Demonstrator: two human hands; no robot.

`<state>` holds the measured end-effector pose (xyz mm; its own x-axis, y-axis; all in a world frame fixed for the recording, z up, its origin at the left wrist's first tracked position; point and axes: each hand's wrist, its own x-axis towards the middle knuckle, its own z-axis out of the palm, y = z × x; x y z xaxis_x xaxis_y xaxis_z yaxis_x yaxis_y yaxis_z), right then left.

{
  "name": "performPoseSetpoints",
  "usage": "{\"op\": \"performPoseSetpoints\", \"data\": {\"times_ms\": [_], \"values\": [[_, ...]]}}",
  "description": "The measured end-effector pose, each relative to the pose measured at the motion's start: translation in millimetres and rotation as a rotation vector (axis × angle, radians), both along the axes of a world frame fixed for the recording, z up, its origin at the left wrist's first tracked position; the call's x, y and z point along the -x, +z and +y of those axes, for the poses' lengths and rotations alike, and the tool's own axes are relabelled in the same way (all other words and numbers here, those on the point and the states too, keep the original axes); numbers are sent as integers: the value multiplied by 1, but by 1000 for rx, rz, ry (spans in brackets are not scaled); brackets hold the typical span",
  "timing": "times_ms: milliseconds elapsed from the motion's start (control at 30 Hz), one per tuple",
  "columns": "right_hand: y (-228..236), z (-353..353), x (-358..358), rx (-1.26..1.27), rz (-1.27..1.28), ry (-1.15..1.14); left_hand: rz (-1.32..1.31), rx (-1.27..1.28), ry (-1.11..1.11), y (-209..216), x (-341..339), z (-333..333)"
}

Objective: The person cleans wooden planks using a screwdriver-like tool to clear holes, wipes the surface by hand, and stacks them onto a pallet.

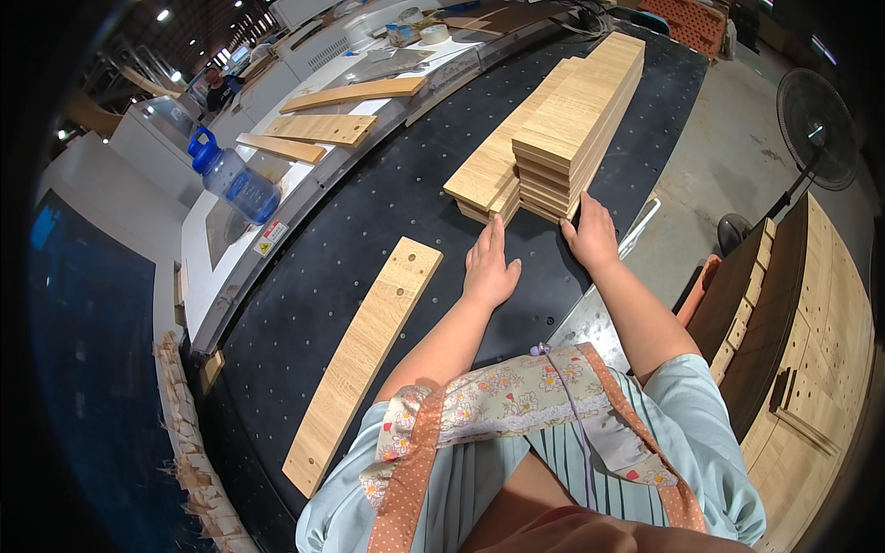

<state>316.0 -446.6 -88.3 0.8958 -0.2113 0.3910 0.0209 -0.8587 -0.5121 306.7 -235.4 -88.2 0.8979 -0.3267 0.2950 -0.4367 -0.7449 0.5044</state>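
Note:
Two stacks of long, light wood-grain boards lie side by side on a black work table. The right stack (579,106) is taller, and its near ends rise above the shorter left stack (502,152). My left hand (491,269) is stretched out, fingertips against the near end of the shorter stack. At the bottom near right corner of the taller stack is my right hand (593,235), thumb apart from the fingers, touching the boards without lifting any. A single board (364,364) with several drilled holes lies flat left of my left forearm.
The black table (341,276) is dotted with small holes. Along its left runs a white machine ledge (217,249) bearing loose boards (318,129), a blue water jug (235,180) and tape rolls. Stacked panels (802,369) and a fan (816,129) stand right. A person (219,92) is far left.

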Motion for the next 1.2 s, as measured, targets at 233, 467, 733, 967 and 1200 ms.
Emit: {"op": "performPoseSetpoints", "data": {"times_ms": [233,467,733,967,1200], "values": [[-1,0,-1,7,9,2,15,1,3,1,1,0],[-2,0,-1,20,11,-5,15,-5,0,1,0,1],[-3,-2,-1,18,-3,1,25,1,-7,1,0,0],[-1,-1,-1,-10,5,14,72,-4,-1,2,1,1],[-3,-2,0,-25,-22,17,73,-17,2,4,1,-1]]}}
